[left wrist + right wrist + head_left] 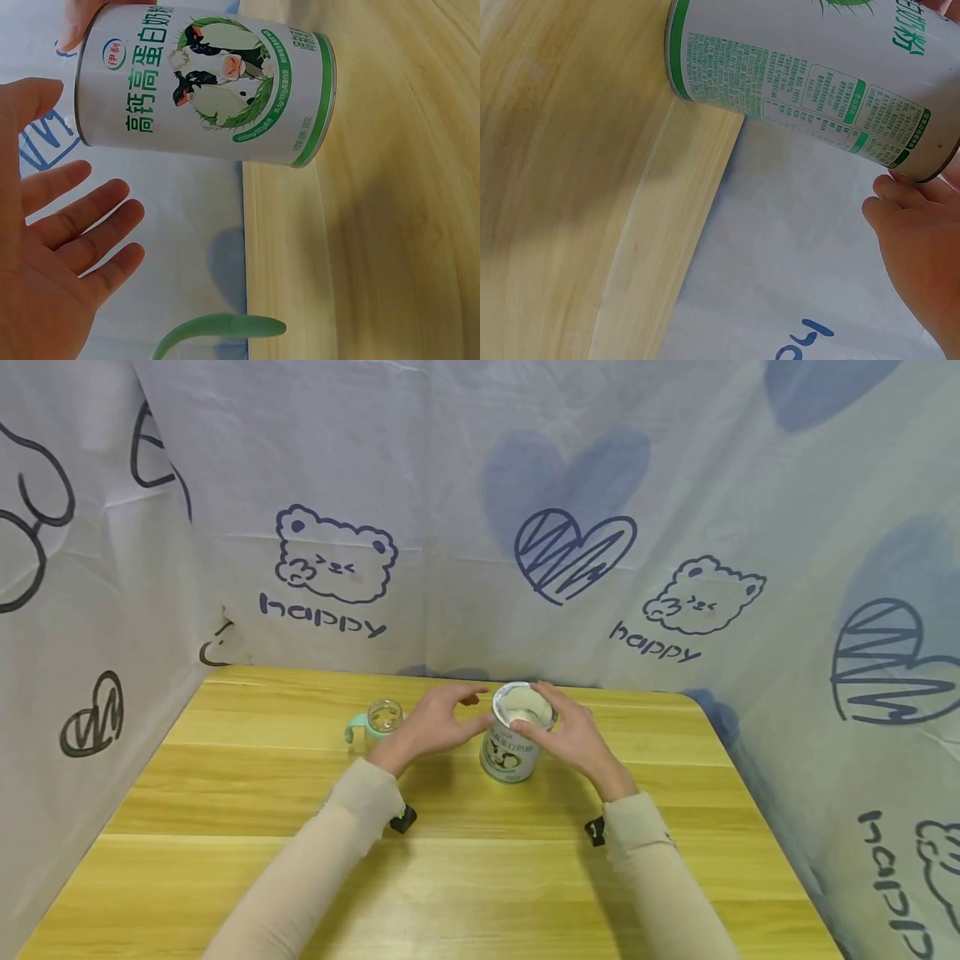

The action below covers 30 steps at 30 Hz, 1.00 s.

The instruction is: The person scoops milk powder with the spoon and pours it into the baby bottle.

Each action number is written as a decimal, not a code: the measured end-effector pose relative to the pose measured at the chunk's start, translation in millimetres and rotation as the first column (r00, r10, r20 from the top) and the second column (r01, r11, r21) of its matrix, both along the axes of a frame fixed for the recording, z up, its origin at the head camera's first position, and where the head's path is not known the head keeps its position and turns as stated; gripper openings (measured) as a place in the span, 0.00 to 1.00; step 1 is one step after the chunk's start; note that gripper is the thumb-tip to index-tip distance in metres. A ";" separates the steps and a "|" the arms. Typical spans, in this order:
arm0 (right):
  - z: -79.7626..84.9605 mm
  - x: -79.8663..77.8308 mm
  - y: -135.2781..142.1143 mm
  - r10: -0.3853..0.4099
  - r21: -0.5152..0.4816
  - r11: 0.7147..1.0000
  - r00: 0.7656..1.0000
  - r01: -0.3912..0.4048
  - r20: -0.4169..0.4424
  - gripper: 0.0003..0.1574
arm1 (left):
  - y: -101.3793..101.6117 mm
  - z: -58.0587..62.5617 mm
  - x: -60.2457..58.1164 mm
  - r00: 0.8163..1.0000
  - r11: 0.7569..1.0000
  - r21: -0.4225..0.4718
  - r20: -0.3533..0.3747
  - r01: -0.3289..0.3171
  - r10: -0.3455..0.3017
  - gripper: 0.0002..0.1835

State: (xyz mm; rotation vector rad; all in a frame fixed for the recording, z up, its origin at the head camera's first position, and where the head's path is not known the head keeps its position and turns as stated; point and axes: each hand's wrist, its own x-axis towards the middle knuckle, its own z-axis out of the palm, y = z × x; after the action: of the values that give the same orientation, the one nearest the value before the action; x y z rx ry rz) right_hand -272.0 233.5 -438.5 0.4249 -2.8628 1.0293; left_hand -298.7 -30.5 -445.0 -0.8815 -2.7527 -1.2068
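Note:
A white and green milk powder can [510,753] stands upright on the table, its label showing a cow [225,67]. Its top [522,697] looks pale inside the rim; what lies there is partly hidden by fingers. My right hand [573,735] grips the can at its upper edge, thumb at the front and fingers at the far side. In the right wrist view, curled fingertips [896,191] meet the rim. To the left, my left hand [435,722] has its fingers spread and holds nothing; its thumb [37,97] is close to the rim, and contact is unclear.
Left of the can, partly behind my left hand, is a clear cup [386,717] with a mint green handle [354,727]. The wooden table [480,893] ends at a pale printed cloth [450,527] hanging behind and at both sides.

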 end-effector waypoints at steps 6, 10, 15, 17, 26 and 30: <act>0.8 -0.6 -0.7 0.003 0.008 1.000 1.000 -0.003 -0.006 0.56 | 3.6 -0.8 0.3 1.000 1.000 -0.008 0.006 0.012 -0.012 0.39; 1.9 -0.4 -1.0 0.005 0.008 1.000 1.000 -0.005 -0.004 0.55 | 6.2 -0.6 0.0 1.000 1.000 -0.010 -0.007 0.019 -0.019 0.39; 4.8 -1.1 -2.2 0.020 0.004 1.000 1.000 -0.020 -0.020 0.51 | 11.0 -3.0 -2.5 0.999 0.999 -0.012 0.005 0.031 -0.031 0.40; 7.7 -1.6 -3.4 0.032 0.001 1.000 0.999 -0.032 -0.032 0.49 | 13.5 -4.3 -3.5 0.999 0.999 -0.008 0.017 0.044 -0.044 0.41; 19.1 -5.8 -10.0 0.070 -0.014 0.997 0.994 -0.071 -0.084 0.39 | 24.8 -9.8 -3.0 0.993 0.995 0.031 0.061 0.097 -0.099 0.49; 23.3 -7.7 -15.3 0.085 -0.001 0.996 0.987 -0.086 -0.139 0.31 | 28.4 -12.8 -2.1 0.992 0.993 0.062 0.071 0.103 -0.108 0.53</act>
State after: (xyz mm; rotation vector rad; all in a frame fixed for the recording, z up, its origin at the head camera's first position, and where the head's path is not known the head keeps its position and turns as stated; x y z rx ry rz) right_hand -279.7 218.2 -415.2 0.5987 -2.7381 0.9808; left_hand -300.8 -2.1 -457.8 -1.0084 -2.7429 -1.3570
